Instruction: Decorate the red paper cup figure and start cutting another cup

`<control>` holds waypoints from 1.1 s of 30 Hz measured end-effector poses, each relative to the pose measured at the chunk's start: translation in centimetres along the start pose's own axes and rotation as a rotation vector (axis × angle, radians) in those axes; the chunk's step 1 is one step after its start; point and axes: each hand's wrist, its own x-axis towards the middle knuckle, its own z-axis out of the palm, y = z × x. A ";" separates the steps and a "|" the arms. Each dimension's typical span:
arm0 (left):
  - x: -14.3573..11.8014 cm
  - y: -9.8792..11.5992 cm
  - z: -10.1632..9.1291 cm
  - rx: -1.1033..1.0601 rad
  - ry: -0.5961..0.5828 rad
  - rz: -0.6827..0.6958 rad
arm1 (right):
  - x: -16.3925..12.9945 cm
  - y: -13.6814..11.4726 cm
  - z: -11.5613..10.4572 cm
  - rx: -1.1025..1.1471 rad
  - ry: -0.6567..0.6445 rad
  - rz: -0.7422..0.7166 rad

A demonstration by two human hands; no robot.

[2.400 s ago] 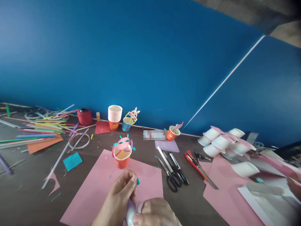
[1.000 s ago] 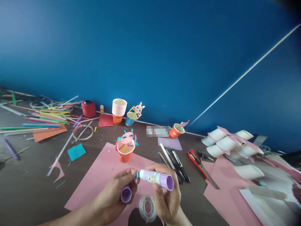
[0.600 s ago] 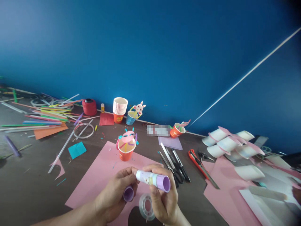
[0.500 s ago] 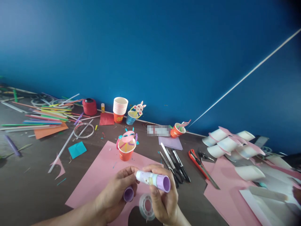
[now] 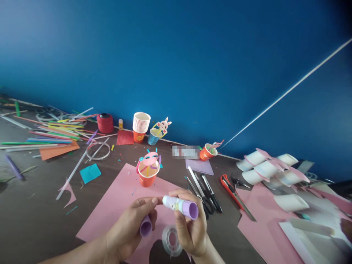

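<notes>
My right hand (image 5: 195,234) is closed around a white glue stick (image 5: 174,203) with a purple end that faces me. My left hand (image 5: 128,220) holds a hollow purple cap (image 5: 146,226) in its curled fingers, its thumb and index finger near the far end of the stick. Whether those fingers touch the stick I cannot tell. Under both hands lies a pink paper sheet (image 5: 107,205) with a curved cut-out at its near edge. A tape roll (image 5: 172,240) rests on it between my hands. Just beyond stands an orange paper cup (image 5: 147,178) with a pink paper figure on top.
Scissors (image 5: 209,207), pens (image 5: 211,190) and a red utility knife (image 5: 233,196) lie to the right, beside more pink paper (image 5: 261,223) and white paper cups (image 5: 291,202). Coloured straws (image 5: 55,134) spread at left. Stacked cups (image 5: 141,126) stand by the blue wall.
My left hand has shifted slightly left and down with the cap, away from the glue stick's far end. My right hand and the stick have barely moved.
</notes>
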 end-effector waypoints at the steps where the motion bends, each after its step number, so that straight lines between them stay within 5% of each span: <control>1: 0.0 0.0 0.0 -0.020 -0.003 -0.008 | -0.1 0.1 -0.1 -0.012 -0.008 0.002; 21: 0.7 0.1 -0.4 -0.208 0.088 -0.149 | 0.4 0.3 -0.2 -0.145 -0.071 0.035; 33: 1.4 -0.8 -0.5 -0.072 0.038 0.000 | 0.8 -0.2 0.0 -0.250 -0.161 -0.007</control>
